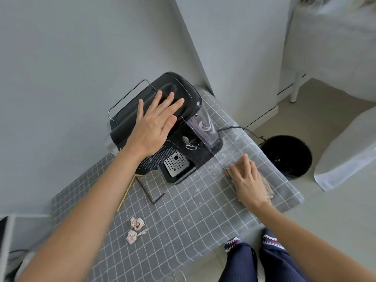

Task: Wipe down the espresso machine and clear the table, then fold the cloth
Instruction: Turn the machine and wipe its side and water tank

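A black espresso machine (189, 147) stands at the back of a table covered in grey checked cloth (183, 210). My left hand (154, 123) lies flat on the machine's top, fingers spread, holding nothing. My right hand (247, 180) presses palm-down on a beige wiping cloth (268, 190) on the table to the right of the machine. Crumpled paper scraps (135, 228) lie near the front left, and a yellow stick (127, 192) and a brown stick (150, 192) lie in front of the machine.
A black bin (286, 155) stands on the floor just past the table's right edge, with the machine's cable (240, 129) running toward it. White-covered furniture (345, 147) is at right. A grey wall runs close behind the machine. My feet (254, 241) are below the table's front edge.
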`<control>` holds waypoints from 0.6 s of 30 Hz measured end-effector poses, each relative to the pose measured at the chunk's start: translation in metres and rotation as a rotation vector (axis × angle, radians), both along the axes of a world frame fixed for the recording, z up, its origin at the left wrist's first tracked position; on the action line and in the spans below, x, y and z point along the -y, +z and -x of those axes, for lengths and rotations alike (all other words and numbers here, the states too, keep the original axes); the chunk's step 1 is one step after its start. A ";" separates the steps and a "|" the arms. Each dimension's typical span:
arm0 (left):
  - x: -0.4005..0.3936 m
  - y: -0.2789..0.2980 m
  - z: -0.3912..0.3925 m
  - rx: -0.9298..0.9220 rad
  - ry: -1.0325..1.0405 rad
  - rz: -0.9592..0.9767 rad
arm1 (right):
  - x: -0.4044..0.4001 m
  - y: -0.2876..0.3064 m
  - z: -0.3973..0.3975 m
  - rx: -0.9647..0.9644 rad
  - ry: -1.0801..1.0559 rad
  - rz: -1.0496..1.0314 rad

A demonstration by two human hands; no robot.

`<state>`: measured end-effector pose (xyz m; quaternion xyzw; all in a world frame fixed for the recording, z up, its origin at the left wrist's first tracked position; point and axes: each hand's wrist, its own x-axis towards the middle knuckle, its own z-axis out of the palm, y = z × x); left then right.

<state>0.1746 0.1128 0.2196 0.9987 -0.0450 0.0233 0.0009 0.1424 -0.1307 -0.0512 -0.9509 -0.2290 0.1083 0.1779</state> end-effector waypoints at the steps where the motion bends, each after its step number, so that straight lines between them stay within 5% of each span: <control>1: 0.000 0.000 0.000 -0.003 0.001 0.010 | 0.000 0.006 -0.003 -0.043 -0.040 -0.040; 6: 0.000 -0.001 -0.001 -0.004 0.004 0.056 | -0.016 0.052 -0.030 -0.288 -0.620 -0.833; 9: 0.000 -0.001 -0.001 -0.006 0.004 0.069 | -0.044 0.084 -0.056 -0.541 -0.855 -1.136; 13: -0.001 -0.001 -0.001 -0.007 0.000 0.083 | -0.087 0.102 -0.086 -1.021 -0.926 -1.353; 18: -0.001 -0.002 -0.003 -0.006 -0.004 0.075 | -0.107 0.126 -0.097 -0.923 -0.893 -1.425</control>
